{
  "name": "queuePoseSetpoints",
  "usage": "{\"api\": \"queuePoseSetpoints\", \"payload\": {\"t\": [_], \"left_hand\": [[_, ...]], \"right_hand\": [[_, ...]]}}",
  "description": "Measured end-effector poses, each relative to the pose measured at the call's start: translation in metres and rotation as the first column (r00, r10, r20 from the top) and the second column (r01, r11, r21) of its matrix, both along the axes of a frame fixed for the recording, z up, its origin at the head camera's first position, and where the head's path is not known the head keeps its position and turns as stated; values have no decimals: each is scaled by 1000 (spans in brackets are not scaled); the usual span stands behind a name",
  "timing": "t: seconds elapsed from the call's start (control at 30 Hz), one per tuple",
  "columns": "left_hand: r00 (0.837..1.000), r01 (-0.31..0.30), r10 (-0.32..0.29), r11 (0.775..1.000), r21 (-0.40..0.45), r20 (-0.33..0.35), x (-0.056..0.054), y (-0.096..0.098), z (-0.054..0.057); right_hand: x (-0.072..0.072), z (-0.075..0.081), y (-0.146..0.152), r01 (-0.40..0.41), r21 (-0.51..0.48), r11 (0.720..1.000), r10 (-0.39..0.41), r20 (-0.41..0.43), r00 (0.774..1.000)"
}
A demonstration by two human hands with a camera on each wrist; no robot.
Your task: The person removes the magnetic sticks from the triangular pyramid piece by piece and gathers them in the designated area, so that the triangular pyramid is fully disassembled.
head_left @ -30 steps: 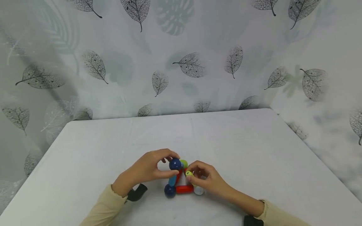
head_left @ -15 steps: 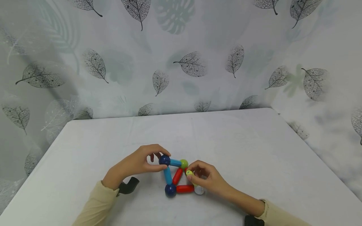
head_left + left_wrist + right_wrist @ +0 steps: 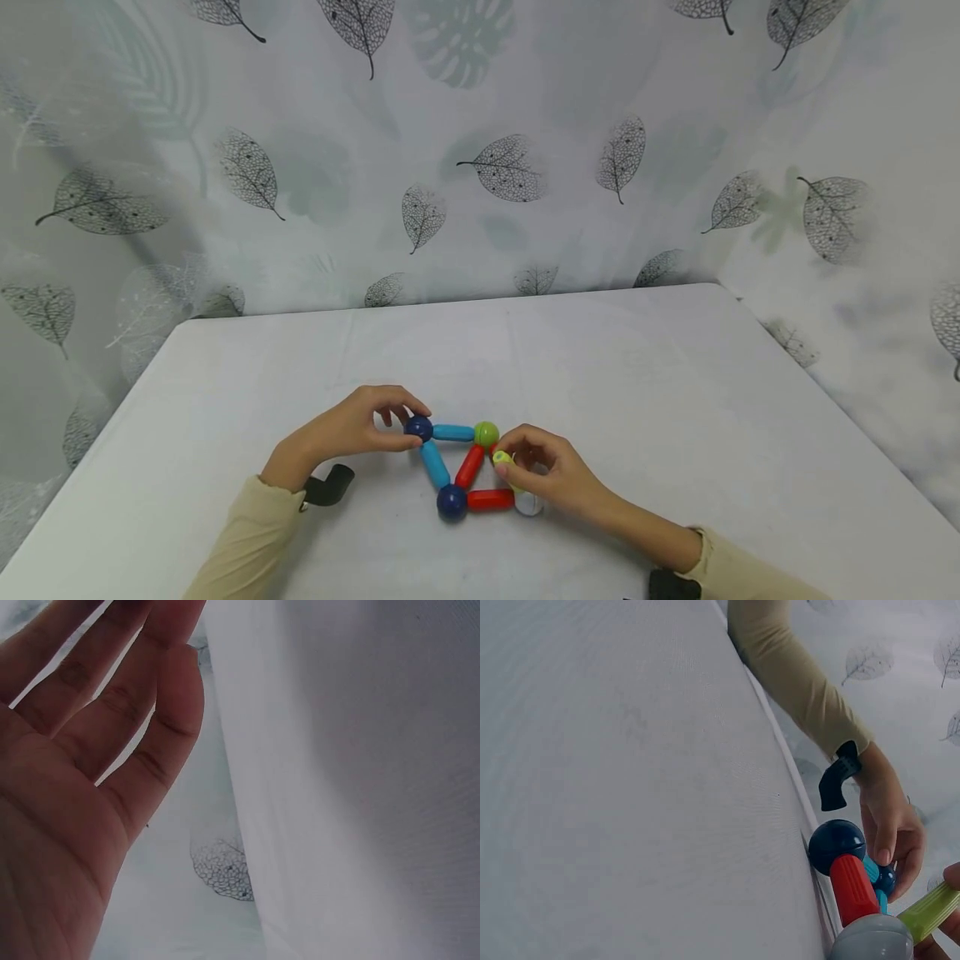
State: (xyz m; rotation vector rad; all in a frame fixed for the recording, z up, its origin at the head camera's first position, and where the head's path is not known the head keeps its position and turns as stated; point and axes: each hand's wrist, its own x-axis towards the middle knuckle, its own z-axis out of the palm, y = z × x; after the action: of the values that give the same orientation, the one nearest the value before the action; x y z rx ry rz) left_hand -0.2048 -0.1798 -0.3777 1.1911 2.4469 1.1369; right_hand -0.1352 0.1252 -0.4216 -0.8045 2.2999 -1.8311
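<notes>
Magnetic balls and rods form a joined frame on the table. My left hand (image 3: pixel 371 427) pinches the far-left dark blue ball (image 3: pixel 417 428) between thumb and fingers; the left wrist view shows the palm but not the ball. Two light blue rods run from that ball, one to a green ball (image 3: pixel 487 434), one to the near dark blue ball (image 3: pixel 452 503). A red rod (image 3: pixel 470 467) links these last two. Another red rod (image 3: pixel 853 889) joins the near blue ball to a white ball (image 3: pixel 874 941). My right hand (image 3: pixel 551 473) grips a lime green rod (image 3: pixel 930 909) at the white ball.
The white-covered table (image 3: pixel 637 375) extends around the frame on all sides. Behind it hangs a leaf-printed curtain (image 3: pixel 322 167). Black straps (image 3: pixel 330 486) sit at both wrists, below the beige sleeves.
My left hand has moved left with the far blue ball, and the light blue rods have swung out flat beside the red one. My right hand has hardly moved.
</notes>
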Motion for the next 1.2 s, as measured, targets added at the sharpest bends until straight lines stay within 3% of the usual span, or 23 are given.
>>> {"api": "queuePoseSetpoints", "payload": {"t": [0.43,0.67,0.83,0.97,1.2], "left_hand": [[998,12,-10,999,-40,66,-5,-3,-14],[996,-25,31,998,-65,79,-2,-3,-13],[998,-41,43,996,-74,36,2,5,-9],[1000,-15,14,999,-39,-27,5,13,-6],[996,52,-52,999,9,-71,15,30,1]], "right_hand": [[-1,0,2,-13,16,1000,13,7,1000],[-3,-4,7,-41,30,999,40,38,999],[-4,-9,14,-100,19,995,99,20,995],[-7,-8,18,-169,27,985,169,-3,986],[-12,-8,23,-250,18,968,250,-19,968]]}}
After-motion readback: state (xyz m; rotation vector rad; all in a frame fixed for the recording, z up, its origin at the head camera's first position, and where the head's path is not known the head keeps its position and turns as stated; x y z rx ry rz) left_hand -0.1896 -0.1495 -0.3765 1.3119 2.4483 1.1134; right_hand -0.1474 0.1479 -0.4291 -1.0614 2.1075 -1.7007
